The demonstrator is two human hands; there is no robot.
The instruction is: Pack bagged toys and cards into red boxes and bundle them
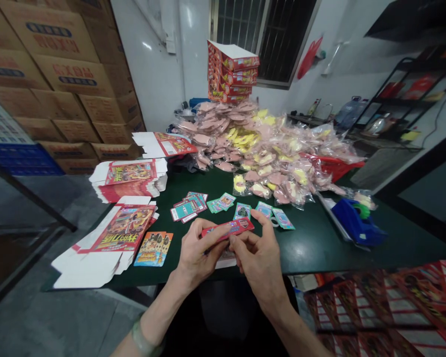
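Note:
My left hand (196, 249) and my right hand (259, 255) meet over the front edge of a dark green table (312, 243). Between their fingers they hold a narrow red printed card (228, 229), gripped at both ends. Teal-and-red trading cards (188, 208) lie in a loose group just beyond my hands, with more (223, 202) to their right. Left of my left hand lies an orange illustrated card sheet (153, 249). A flat, printed red-and-white box blank stack (115, 233) lies beyond it.
Behind the cards rises a large heap of pink and yellow items in plastic bags (260, 148), topped by stacked red boxes (230, 72). A blue tape dispenser (357, 223) stands at right. Cardboard cartons (67, 89) are stacked at left; printed red sheets (390, 307) lie at lower right.

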